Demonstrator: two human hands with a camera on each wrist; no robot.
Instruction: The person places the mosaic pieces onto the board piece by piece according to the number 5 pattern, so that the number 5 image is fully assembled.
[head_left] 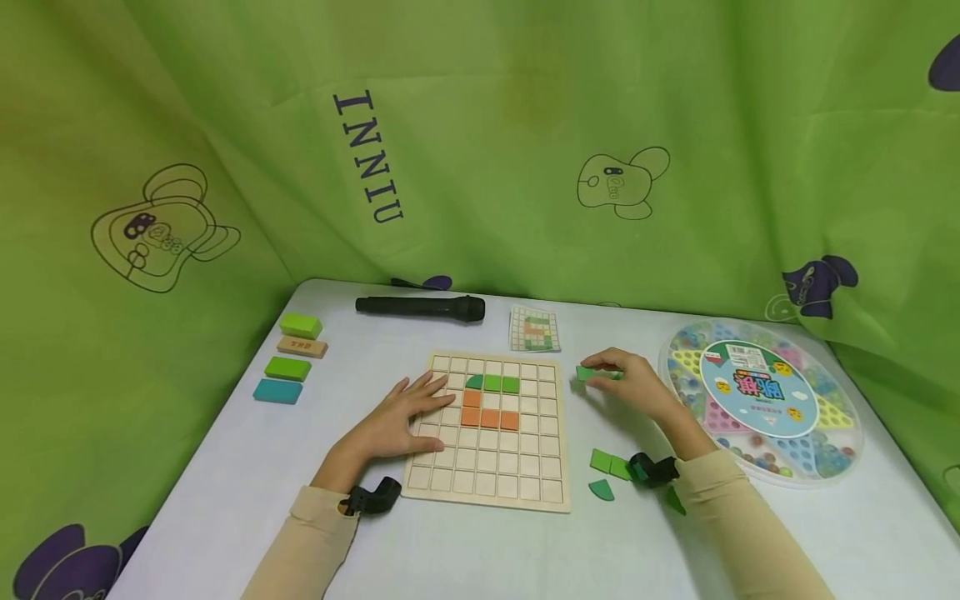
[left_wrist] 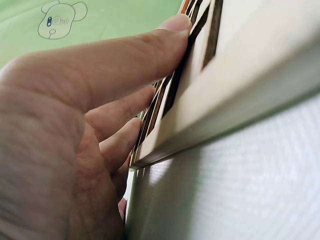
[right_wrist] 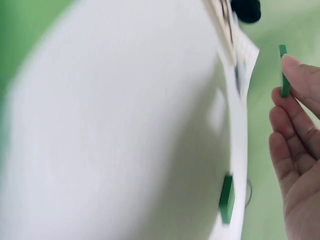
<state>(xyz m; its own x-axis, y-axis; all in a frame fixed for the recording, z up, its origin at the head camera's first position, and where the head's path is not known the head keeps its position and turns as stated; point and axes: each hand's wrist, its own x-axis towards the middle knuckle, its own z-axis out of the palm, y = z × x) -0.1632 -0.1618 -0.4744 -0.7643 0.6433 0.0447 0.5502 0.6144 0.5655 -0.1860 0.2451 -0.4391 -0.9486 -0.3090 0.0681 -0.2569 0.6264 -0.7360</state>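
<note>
A wooden grid board (head_left: 487, 492) lies flat on the table. In its upper rows sit a green quarter-round tile (head_left: 475, 382), two green square tiles (head_left: 501, 384) and several orange tiles (head_left: 490, 418). My left hand (head_left: 401, 417) rests with spread fingers on the board's left edge; the left wrist view shows the thumb (left_wrist: 145, 52) over the rim. Right of the board, my right hand (head_left: 626, 385) pinches a thin green tile (right_wrist: 283, 72) between thumb and fingers, above the table. Another green tile (right_wrist: 227, 199) lies on the tabletop near that hand.
Loose green tiles (head_left: 602, 490) lie under my right wrist. Behind the board are a patterned card (head_left: 534, 329) and a black microphone (head_left: 420, 308). Several coloured blocks (head_left: 288, 367) stand at left. A round marble game box (head_left: 757, 387) is at right, and green curtains surround the table.
</note>
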